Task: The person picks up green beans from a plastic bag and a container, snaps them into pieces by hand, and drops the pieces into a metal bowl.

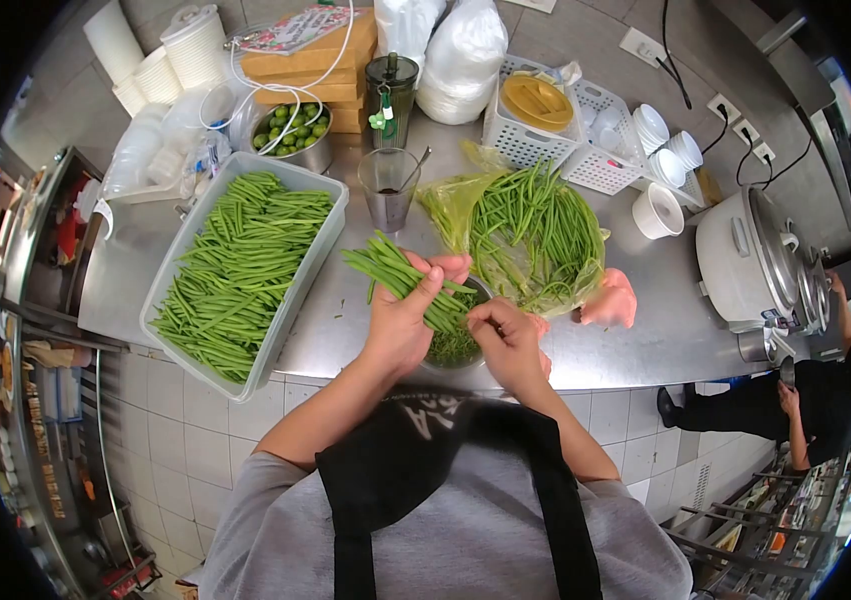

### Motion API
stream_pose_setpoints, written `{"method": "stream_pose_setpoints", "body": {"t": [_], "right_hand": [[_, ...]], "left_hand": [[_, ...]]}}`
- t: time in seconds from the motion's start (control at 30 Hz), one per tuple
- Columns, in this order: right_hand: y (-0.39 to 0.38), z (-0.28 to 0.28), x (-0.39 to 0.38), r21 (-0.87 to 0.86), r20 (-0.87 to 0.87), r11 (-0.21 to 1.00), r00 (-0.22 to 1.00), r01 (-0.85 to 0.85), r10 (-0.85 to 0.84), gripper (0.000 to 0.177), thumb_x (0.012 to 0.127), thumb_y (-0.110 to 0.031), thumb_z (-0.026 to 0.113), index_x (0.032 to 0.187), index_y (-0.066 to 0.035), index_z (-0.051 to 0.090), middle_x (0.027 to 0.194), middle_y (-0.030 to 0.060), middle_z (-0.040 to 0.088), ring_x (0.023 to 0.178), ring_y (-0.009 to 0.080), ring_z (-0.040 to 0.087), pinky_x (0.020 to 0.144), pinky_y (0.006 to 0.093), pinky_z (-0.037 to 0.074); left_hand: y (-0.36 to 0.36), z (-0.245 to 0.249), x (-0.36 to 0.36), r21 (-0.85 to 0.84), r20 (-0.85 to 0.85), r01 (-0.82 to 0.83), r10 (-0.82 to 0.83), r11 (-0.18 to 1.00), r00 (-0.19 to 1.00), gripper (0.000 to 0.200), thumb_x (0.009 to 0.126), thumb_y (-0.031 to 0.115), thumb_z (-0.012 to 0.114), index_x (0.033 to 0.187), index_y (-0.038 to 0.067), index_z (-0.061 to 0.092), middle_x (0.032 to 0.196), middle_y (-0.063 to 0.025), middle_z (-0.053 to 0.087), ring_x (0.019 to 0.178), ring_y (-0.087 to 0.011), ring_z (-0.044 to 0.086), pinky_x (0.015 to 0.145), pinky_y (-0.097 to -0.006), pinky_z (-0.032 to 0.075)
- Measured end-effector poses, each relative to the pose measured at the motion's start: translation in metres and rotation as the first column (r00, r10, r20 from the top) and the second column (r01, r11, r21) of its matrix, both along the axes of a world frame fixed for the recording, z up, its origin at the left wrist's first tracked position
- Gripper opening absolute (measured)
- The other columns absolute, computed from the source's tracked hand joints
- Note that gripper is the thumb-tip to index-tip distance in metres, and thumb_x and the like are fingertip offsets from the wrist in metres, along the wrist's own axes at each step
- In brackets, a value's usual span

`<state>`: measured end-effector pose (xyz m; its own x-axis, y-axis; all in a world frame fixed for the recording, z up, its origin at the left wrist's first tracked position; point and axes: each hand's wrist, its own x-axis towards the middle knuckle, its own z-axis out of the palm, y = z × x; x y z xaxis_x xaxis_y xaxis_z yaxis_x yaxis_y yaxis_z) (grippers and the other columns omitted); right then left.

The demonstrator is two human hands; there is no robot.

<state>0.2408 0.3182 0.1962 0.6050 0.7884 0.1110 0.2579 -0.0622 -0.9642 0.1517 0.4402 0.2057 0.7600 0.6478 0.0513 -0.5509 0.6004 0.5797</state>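
Note:
My left hand [407, 312] is wrapped round a bunch of green beans [385, 268], their tips pointing up and left. Close by on the right, my right hand [507, 335] has its fingers pinched at the bean ends; what lies between them is too small to make out. Beneath both hands stands a round metal bowl [485, 290] holding small green trimmings [453, 345]. A clear plastic tub [337, 215] full of cut beans [245, 265] is on the left. Long beans [535, 225] lie in an open yellowish bag [445, 205] behind my right hand.
A glass [387, 200] with dark liquid and a spoon stands behind the bowl. Pink plastic [610, 300] lies right of the bag. White baskets [520, 140], a white cup [657, 212] and a large cooker [735, 260] are farther right. Another person [795, 405] stands beyond the table's right end.

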Motion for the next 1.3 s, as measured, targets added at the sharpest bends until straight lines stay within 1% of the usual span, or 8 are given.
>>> {"method": "stream_pose_setpoints", "body": {"t": [0.13,0.33,0.53,0.67,0.87,0.97,1.03,1.3], "right_hand": [[0.002,-0.003,-0.001,-0.077,-0.300,0.993,0.948,0.091,-0.110,0.006,0.077,-0.002,0.061,0.083,0.001,0.060,0.074,0.0076,0.053,0.063,0.0126,0.051,0.057,0.0234,0.040],[0.009,0.002,-0.005,-0.052,0.394,0.990,0.913,0.134,-0.103,0.009,0.073,-0.004,0.060,0.081,-0.001,0.060,0.076,0.0140,0.057,0.069,0.0276,0.057,0.061,0.0346,0.046],[0.007,-0.003,-0.004,-0.110,0.387,0.987,0.919,0.121,-0.070,0.014,0.073,-0.005,0.057,0.085,0.000,0.057,0.083,0.0162,0.056,0.078,0.0347,0.057,0.068,0.0417,0.046],[0.001,0.003,0.000,-0.029,0.217,0.997,0.974,0.069,-0.061,0.008,0.072,-0.006,0.057,0.078,-0.001,0.054,0.080,0.0157,0.054,0.073,0.0348,0.056,0.064,0.0418,0.045],[-0.005,-0.002,0.008,0.011,0.389,0.993,0.914,0.117,-0.112,0.010,0.071,-0.003,0.061,0.080,-0.002,0.055,0.077,0.0145,0.055,0.068,0.0312,0.056,0.061,0.0382,0.045],[-0.005,0.005,0.001,0.053,0.301,0.989,0.942,0.140,-0.150,0.012,0.075,-0.006,0.065,0.086,-0.002,0.060,0.079,0.0084,0.059,0.068,0.0195,0.059,0.058,0.0305,0.047],[-0.005,0.026,-0.006,0.029,0.232,0.984,0.956,0.177,-0.179,0.014,0.074,-0.002,0.063,0.088,-0.002,0.060,0.081,0.0122,0.058,0.067,0.0258,0.058,0.058,0.0333,0.046],[0.005,0.026,-0.012,0.208,0.629,0.978,0.768,-0.021,-0.118,0.014,0.075,0.000,0.064,0.088,-0.003,0.063,0.081,0.0088,0.057,0.067,0.0250,0.058,0.057,0.0331,0.046]], "left_hand": [[-0.004,-0.002,0.000,0.012,-0.005,0.015,-0.015,1.000,1.000,0.009,0.090,0.006,0.054,0.091,0.010,0.046,0.104,-0.0125,0.062,0.110,-0.0275,0.054,0.102,-0.0450,0.037],[-0.013,-0.012,0.000,0.185,-0.127,-0.024,0.048,0.982,0.991,0.010,0.089,0.002,0.052,0.091,0.009,0.045,0.102,-0.0161,0.061,0.111,-0.0312,0.053,0.099,-0.0452,0.037],[-0.022,-0.010,-0.001,0.392,-0.092,-0.048,0.091,0.919,0.992,0.012,0.090,-0.003,0.047,0.092,0.007,0.039,0.101,-0.0167,0.059,0.109,-0.0305,0.055,0.100,-0.0454,0.037],[-0.013,-0.003,-0.001,0.326,-0.100,-0.104,0.144,0.939,0.985,0.013,0.091,0.002,0.049,0.093,0.009,0.039,0.101,-0.0142,0.058,0.112,-0.0294,0.052,0.102,-0.0448,0.034],[-0.009,0.009,-0.002,0.347,-0.054,-0.190,0.222,0.918,0.974,0.013,0.091,0.004,0.051,0.093,0.010,0.039,0.103,-0.0150,0.059,0.111,-0.0290,0.053,0.101,-0.0447,0.035],[0.000,0.004,0.004,0.199,-0.076,-0.177,0.196,0.964,0.978,0.013,0.090,0.006,0.053,0.093,0.010,0.041,0.105,-0.0157,0.059,0.110,-0.0275,0.053,0.101,-0.0441,0.035],[0.005,0.005,0.004,0.086,-0.127,-0.147,0.157,0.985,0.979,0.011,0.090,0.008,0.055,0.094,0.010,0.044,0.107,-0.0155,0.060,0.109,-0.0263,0.054,0.101,-0.0431,0.036],[0.006,0.000,0.007,-0.049,0.005,-0.140,0.140,0.989,0.990,0.008,0.089,0.007,0.055,0.090,0.013,0.050,0.103,-0.0096,0.062,0.110,-0.0274,0.054,0.102,-0.0445,0.036]]}}
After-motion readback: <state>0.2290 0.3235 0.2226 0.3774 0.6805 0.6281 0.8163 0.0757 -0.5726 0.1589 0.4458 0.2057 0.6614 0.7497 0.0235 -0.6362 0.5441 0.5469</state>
